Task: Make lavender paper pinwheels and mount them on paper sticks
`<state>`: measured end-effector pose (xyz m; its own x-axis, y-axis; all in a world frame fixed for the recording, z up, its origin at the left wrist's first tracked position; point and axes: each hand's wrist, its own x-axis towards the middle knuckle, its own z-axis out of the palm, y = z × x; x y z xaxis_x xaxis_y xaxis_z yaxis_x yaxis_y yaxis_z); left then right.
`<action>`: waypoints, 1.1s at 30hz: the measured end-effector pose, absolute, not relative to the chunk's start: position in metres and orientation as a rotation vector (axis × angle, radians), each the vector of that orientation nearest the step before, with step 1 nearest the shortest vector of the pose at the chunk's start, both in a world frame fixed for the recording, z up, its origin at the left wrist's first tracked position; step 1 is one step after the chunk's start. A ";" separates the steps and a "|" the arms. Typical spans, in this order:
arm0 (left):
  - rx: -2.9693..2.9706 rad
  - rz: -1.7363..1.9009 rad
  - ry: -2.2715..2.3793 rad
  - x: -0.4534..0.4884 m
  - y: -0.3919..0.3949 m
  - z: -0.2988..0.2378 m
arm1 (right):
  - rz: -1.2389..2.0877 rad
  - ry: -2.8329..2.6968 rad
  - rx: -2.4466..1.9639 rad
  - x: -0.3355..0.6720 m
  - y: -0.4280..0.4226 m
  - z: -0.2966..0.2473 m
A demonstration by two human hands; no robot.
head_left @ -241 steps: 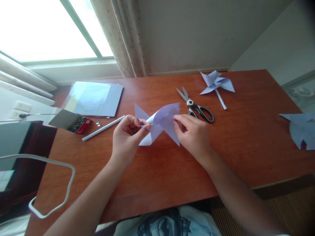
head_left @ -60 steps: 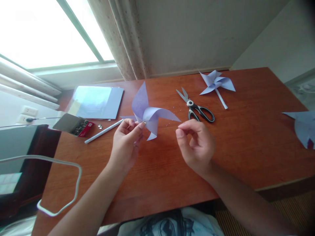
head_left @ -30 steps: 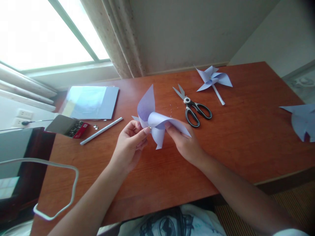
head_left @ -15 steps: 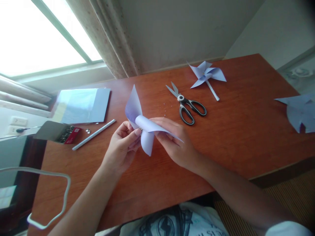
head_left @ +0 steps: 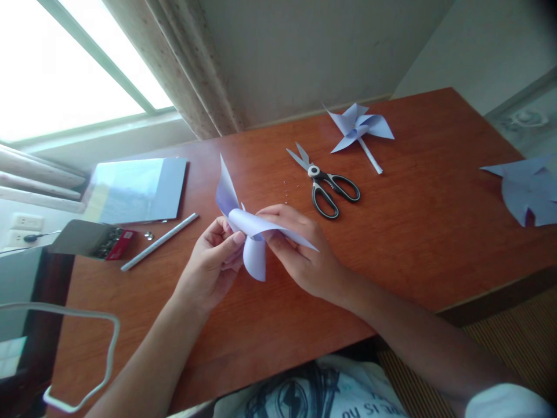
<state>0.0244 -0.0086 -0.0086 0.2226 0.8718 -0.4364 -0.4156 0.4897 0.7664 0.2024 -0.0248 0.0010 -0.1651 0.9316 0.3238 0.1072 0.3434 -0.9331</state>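
1. White shirt (head_left: 265, 400) with a dark print (head_left: 319, 388);
2. round emblem (head_left: 284, 400) in it, dark bolt (head_left: 292, 398) at its middle;
3. dark lettering (head_left: 365, 411) beside it, partly cut off;
4. white sleeve (head_left: 507, 402) on the right arm (head_left: 413, 337);
5. left hand (head_left: 213, 258) and right hand (head_left: 304, 255) bare.

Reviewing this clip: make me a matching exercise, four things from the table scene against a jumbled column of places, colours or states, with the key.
1. Scissors
2. Loose stick
3. Small box
4. Nearer pinwheel

A. Red at one end, small metal pieces inside
B. Black-handled, tips apart
C. Pinched in the left hand
D. White, lying flat on the table

Pairs: 1-B, 2-D, 3-A, 4-C
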 end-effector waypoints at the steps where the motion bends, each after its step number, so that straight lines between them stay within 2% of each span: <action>1: 0.561 0.953 0.981 0.024 -0.009 -0.009 | 0.982 -1.558 -0.972 0.202 -0.025 0.001; 33: 0.640 0.942 1.020 0.025 -0.007 -0.012 | 1.016 -1.670 -0.866 0.205 -0.028 0.006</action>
